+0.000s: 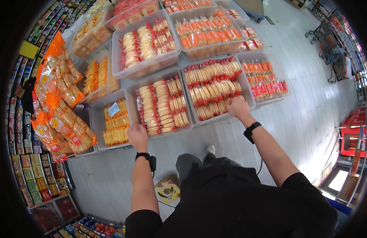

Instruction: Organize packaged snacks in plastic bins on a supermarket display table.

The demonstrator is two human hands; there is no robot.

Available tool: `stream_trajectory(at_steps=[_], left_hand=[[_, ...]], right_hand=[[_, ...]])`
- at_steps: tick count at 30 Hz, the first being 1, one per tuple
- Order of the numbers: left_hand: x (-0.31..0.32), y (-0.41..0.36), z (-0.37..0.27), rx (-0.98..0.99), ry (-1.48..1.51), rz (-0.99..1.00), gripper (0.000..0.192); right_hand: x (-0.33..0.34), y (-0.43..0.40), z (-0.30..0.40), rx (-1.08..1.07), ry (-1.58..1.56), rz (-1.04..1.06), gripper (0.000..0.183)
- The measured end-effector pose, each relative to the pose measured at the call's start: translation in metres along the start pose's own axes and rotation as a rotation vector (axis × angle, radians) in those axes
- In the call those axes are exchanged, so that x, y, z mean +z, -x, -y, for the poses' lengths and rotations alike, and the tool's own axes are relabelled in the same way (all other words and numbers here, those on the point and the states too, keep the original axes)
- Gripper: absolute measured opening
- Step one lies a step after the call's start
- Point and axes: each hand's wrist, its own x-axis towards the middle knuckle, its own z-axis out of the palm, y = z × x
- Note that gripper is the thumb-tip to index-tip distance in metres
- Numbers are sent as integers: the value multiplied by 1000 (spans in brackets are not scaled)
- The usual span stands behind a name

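My left hand (138, 136) is at the near left corner of a plastic bin of red-wrapped round crackers (161, 104), beside a smaller bin of yellow-wrapped biscuits (115, 122). My right hand (238, 107) rests at the near right part of another bin, by the near row of its red-wrapped round crackers (214, 86). The fingers of both hands are partly hidden, so whether either one grips a rim or a packet cannot be told. Both wrists wear black bands.
Large orange bags of snacks (67, 125) lie at the left. More bins, one with orange packets (207, 29), stand behind. Stocked shelves (37, 175) line the left side. A shopping cart (326, 38) stands at the right, and a yellow printed box (168, 190) is on the floor.
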Motion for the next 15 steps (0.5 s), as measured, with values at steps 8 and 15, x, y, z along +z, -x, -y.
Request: stream_trajectory(at_steps=[8,15], left_hand=[[1,-11,-3,68,-3,17,23],[2,-12,-4,124,29,-83,23]], right_hand=[[-9,-8,1,10,2,37,35],[1,-17,1,53,19,98,36]])
